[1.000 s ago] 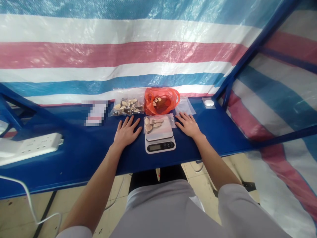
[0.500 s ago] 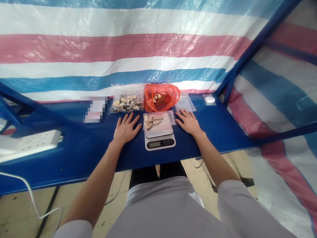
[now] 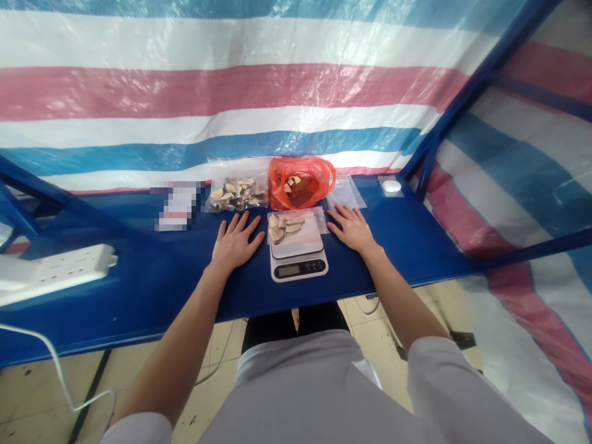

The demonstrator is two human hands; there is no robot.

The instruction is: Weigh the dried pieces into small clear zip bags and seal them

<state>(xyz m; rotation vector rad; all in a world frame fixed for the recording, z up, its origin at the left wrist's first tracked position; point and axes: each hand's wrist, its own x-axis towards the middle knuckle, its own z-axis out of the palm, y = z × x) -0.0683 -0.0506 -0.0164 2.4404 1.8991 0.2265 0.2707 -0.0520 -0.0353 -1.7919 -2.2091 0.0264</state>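
My left hand (image 3: 235,243) lies flat on the blue table (image 3: 139,290), fingers spread, holding nothing, just left of a white digital kitchen scale (image 3: 298,266). My right hand (image 3: 351,229) rests the same way on the scale's other side. On the scale's platform sits a clear zip bag (image 3: 296,228) of pale dried slices. Behind them stand a fuller clear bag of dark-edged slices (image 3: 237,193) and an orange plastic bag (image 3: 300,183) with similar pieces inside. A flat clear bag (image 3: 346,193) lies behind my right hand.
A white power strip (image 3: 55,273) lies at the table's left end, its cable trailing to the floor. A blurred label (image 3: 176,205) and a small white round object (image 3: 391,185) sit along the back. Striped tarpaulin and blue metal frame bars surround the table.
The whole view has tilted slightly, so the table sits a little higher in the picture. My hands and the objects on the table have not moved.
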